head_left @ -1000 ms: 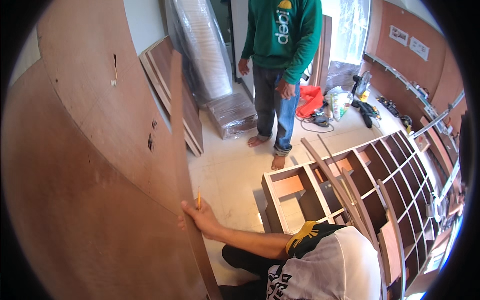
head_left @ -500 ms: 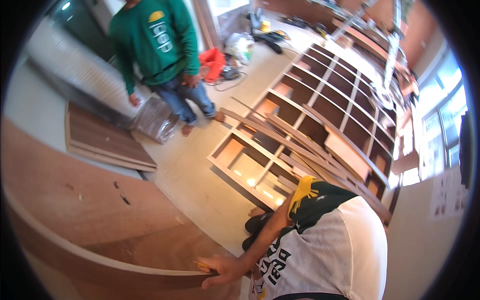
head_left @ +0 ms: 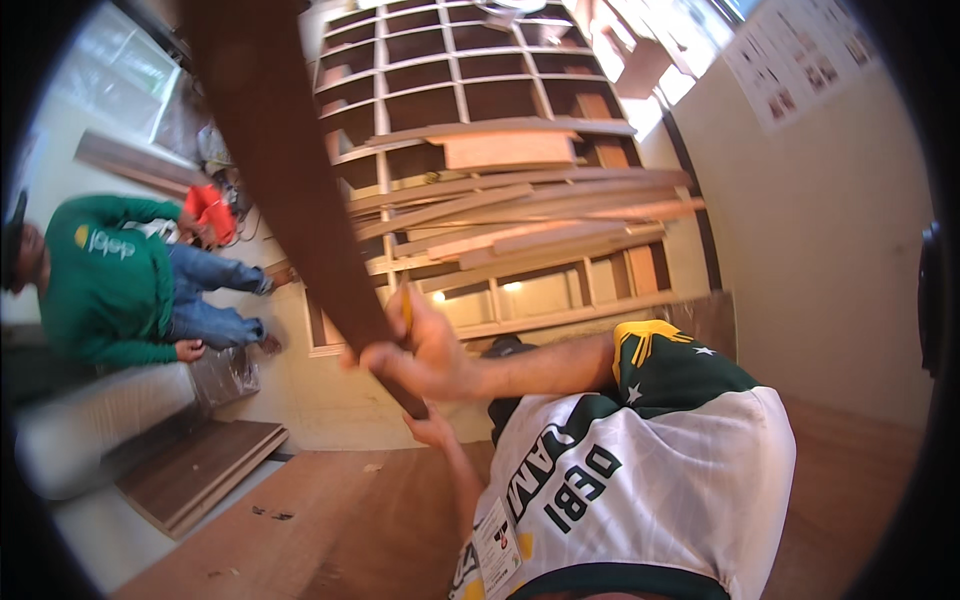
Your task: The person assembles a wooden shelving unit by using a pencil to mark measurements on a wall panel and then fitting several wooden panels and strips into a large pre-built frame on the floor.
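And here we are, with the right hand (head_left: 428, 355) just off centre toward eight o'clock, fingers curled round a long dark-brown wooden strip (head_left: 290, 180), thumb along its near face! That strip is the big item in our view: it slants from eleven o'clock at the upper rim down to just below the centre, tilted and clear of the frame behind it. A yellow pencil (head_left: 407, 308) pokes up out of the same grip, and the hand is slightly blurred.

Down at seven o'clock we have the left hand (head_left: 437, 428), touching the strip's lower end; its fingers are partly hidden, so we cannot tell whether they pinch it or merely rest there. Below it spreads a broad reddish-brown panel (head_left: 340, 500).

Up to twelve o'clock we go: a large gridded wooden frame (head_left: 420, 70), with a heap of loose wooden strips (head_left: 540, 205) lying across it. Over at nine, a co-worker in a green sweatshirt (head_left: 110, 270) and jeans, a red bag (head_left: 210, 212) near one hand. At eight, stacked dark panels (head_left: 200, 470); at two, printed sheets (head_left: 800, 60) on a pale wall (head_left: 820, 240). And at six, a card badge (head_left: 497, 548) against the white shirt (head_left: 690, 490).
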Available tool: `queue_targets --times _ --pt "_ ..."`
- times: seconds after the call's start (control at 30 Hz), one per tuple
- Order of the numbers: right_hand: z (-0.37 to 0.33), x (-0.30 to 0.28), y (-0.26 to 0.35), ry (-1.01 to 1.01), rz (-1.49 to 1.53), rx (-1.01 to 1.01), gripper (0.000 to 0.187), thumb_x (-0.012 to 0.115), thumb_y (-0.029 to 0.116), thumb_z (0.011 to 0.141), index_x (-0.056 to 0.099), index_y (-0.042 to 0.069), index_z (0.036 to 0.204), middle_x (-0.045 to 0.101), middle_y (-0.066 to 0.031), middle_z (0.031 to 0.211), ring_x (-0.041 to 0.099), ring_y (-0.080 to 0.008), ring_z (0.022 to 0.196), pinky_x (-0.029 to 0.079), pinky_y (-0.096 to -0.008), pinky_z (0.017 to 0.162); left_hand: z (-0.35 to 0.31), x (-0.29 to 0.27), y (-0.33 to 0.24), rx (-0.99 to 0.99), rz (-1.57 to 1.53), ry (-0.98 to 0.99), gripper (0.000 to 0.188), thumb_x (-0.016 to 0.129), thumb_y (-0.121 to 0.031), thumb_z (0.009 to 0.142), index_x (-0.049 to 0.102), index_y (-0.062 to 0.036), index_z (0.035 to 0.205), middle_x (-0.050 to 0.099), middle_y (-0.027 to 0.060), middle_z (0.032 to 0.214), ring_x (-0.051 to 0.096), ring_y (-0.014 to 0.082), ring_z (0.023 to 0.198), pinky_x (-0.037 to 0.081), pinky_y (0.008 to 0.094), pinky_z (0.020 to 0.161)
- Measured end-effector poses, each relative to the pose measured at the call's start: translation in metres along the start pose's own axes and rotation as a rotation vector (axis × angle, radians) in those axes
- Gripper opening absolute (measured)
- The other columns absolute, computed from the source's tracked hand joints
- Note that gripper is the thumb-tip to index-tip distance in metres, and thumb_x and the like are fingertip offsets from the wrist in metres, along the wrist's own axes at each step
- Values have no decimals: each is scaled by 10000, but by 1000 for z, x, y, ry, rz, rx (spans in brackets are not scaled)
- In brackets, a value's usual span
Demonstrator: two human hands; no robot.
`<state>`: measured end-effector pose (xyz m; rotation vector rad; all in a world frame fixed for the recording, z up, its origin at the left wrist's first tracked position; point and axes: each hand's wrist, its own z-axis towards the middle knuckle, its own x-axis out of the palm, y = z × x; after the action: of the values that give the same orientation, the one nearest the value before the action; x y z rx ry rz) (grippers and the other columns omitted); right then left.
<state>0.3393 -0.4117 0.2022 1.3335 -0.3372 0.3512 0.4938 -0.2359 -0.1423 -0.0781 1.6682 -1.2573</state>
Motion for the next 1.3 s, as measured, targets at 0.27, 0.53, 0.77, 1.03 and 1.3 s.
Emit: queue_targets --times 0.27,0.53,0.77,1.03,1.3 --pt "41 -216 37 -677 -64 -5 356 727 154 973 501 0 1202 732 -126 1001 731 -219 923 597 -344 834 27 61 -95 215 177 498 462 814 -16 747 671 -35 1186 708 186 1107 673 384 1059 517 453 946" --pt "13 -424 -14 -1171 89 150 370 787 147 914 519 96 1165 680 -60 950 709 -181 813 605 -345 694 34 141 -164 560 434 589 444 775 47 683 718 -97 1099 709 141 1080 641 368 1074 506 451 959" --pt "2 -523 -54 -1578 271 253 497 689 296 996 427 -16 1281 596 -160 1181 678 -279 978 639 -449 772 52 179 -223 725 586 600 370 672 -48 821 706 -152 1175 696 47 1211 554 264 1270 365 483 1132" --pt "28 -638 -108 -1649 332 395 537 474 438 1081 423 14 1407 606 -162 1301 674 -317 1038 620 -426 755 23 195 -311 716 359 450 594 756 -50 789 608 -141 1357 558 153 1403 512 358 1313 398 506 1103" --pt "119 -696 -206 -1516 358 351 479 448 418 1057 518 48 1353 645 -154 1284 668 -337 1078 610 -494 797 -53 70 -142 -20 272 748 416 763 -115 857 646 -22 1245 683 173 1166 716 281 970 576 392 849"
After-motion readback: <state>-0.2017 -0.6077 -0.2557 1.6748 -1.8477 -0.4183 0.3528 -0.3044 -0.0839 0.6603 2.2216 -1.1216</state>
